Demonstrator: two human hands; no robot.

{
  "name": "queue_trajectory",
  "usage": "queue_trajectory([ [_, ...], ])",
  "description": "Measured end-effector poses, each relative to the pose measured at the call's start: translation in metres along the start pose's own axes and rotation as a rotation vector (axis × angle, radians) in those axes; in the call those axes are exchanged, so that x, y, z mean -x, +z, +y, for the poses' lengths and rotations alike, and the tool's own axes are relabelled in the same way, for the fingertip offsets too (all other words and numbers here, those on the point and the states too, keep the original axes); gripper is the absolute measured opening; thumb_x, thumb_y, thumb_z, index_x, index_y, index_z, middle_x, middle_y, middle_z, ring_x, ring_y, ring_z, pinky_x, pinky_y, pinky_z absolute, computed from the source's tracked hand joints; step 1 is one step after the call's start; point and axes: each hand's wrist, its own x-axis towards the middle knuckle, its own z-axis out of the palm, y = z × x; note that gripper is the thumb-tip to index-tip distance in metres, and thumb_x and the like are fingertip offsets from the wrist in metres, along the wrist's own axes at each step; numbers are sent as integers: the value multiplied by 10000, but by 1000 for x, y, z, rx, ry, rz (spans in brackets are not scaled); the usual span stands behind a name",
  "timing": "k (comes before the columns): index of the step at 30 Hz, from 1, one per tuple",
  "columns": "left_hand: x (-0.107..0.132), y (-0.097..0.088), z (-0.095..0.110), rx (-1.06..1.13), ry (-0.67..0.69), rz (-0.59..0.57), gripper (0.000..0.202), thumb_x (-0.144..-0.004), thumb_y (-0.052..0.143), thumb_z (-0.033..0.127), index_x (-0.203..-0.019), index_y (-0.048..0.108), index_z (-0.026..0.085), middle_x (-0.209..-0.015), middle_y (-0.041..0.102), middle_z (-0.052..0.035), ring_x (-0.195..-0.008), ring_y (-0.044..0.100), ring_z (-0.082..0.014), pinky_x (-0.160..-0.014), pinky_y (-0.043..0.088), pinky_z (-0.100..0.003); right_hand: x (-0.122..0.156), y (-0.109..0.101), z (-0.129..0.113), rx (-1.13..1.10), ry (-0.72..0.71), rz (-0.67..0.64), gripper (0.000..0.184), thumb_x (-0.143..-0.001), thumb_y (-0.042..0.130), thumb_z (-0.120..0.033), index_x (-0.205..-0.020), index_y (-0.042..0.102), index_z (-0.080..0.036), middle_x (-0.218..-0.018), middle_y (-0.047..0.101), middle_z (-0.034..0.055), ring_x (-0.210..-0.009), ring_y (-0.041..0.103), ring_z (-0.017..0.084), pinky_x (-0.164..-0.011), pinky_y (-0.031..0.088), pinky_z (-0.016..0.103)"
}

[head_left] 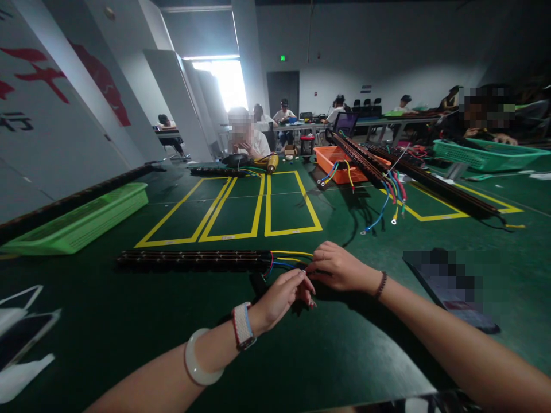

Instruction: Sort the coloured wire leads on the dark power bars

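Note:
A long black bar [193, 259] with thin copper-coloured lines lies lengthwise on the green table. Yellow and blue wires [293, 253] come out of its right end and run to my hands, with a red wire curling at that end. My right hand [338, 268] is closed around the wire ends, its fingers bent and pressed together. Right beside it, my left hand [286, 295] pinches with thumb and forefinger at a tiny shiny bit. What exactly sits in that pinch is too small to make out. Its other fingers curl downward.
Yellow taped frames [228, 236] mark the table beyond the bar. A phone [451, 292] lies right, a green basket [86, 223] left. More wired bars [361, 158] rest across an orange basket [322, 152]. A yellow tool [272, 164] is near a seated person [258, 143].

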Motion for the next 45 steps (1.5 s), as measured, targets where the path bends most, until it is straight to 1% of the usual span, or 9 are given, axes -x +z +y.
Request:
queue_trajectory([
  [11,2,1,2,-46,-8,-12,249,-835,497,368,-777,529,128,-671,525,-23,-642,554,-143,-707,443,-304,0,1,2,-1,47,-107,170,-824,545,-203,-956,650,-178,-799,531,43,-798,443,171,-731,309,304],
  [19,2,0,2,-85,-10,-43,305,-816,524,430,-770,533,128,-728,539,-33,-653,550,-133,-718,437,-295,-1,-2,1,34,-8,-126,187,-834,535,-282,-894,643,-142,-847,517,72,-812,440,178,-746,337,317],
  [23,1,-1,0,-82,2,-53,305,-812,522,435,-765,521,133,-724,537,-27,-636,544,-130,-711,441,-300,1,0,2,-90,61,-7,270,-901,464,-340,-878,653,-149,-862,509,75,-810,457,175,-759,367,333],
  [27,-1,-4,-3,-105,-7,-84,323,-810,517,457,-771,523,136,-685,542,-25,-639,549,-134,-710,431,-294,0,3,6,-184,231,176,281,-927,442,-343,-958,652,-159,-900,512,77,-865,486,181,-780,416,337],
  [30,-2,-4,-4,-106,2,-95,336,-792,531,474,-766,509,139,-666,546,-23,-624,546,-133,-697,427,-290,-5,5,10,-183,345,199,256,-913,476,-343,-980,646,-164,-947,525,82,-912,504,191,-812,436,352],
  [35,0,-2,-3,-172,13,-105,337,-787,529,475,-749,498,142,-687,544,-19,-629,547,-130,-691,421,-285,-32,8,7,-176,464,150,272,-877,541,-368,-1055,603,-172,-1011,541,83,-952,533,195,-850,435,356],
  [38,-1,-3,-5,-224,8,-138,341,-799,504,479,-695,470,156,-604,503,6,-582,525,-122,-664,415,-278,-59,13,-4,-119,489,34,371,-866,536,-457,-1084,580,-160,-1008,552,89,-883,566,188,-780,453,316],
  [41,-2,-5,-9,-268,11,-176,385,-775,508,522,-637,442,169,-544,463,21,-533,495,-115,-612,402,-267,-86,23,-17,-7,455,-86,490,-826,538,-561,-1102,555,-156,-1017,565,98,-849,585,207,-720,453,301],
  [45,-2,-6,-11,-304,6,-195,427,-745,511,551,-559,440,172,-517,450,11,-523,481,-115,-591,383,-266,-112,39,-28,114,477,-218,510,-779,573,-589,-1037,531,-151,-945,594,96,-771,606,220,-623,444,288],
])
